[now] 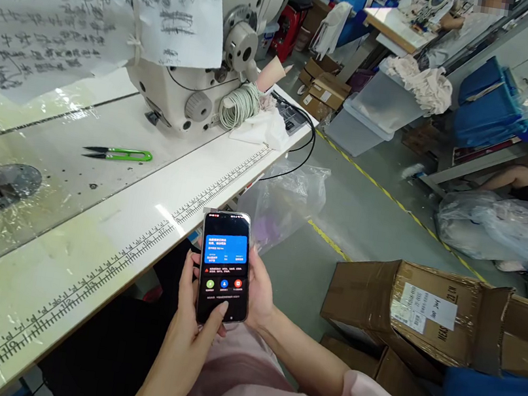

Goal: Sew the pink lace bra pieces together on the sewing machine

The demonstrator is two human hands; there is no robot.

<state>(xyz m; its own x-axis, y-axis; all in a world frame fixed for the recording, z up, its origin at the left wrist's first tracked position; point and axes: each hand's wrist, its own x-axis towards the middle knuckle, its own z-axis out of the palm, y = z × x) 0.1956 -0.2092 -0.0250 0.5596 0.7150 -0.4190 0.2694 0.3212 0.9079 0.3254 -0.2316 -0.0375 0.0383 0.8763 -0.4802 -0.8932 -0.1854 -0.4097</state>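
Observation:
A smartphone with a lit screen is held upright over my lap, just off the table's front edge. Its dark screen shows a blue panel and a row of three round coloured icons. My left hand grips the phone's left side, the thumb lying over the lower part of the screen. Around the right side and back is my right hand, whose fingers are partly hidden behind the phone. Green-handled thread snips lie on the sewing table, beyond the phone.
A white sewing machine stands on the table, with handwritten paper sheets tied to it and a coil of pale cord beside it. Cardboard boxes sit on the floor at right. Another person's arm shows at a far table.

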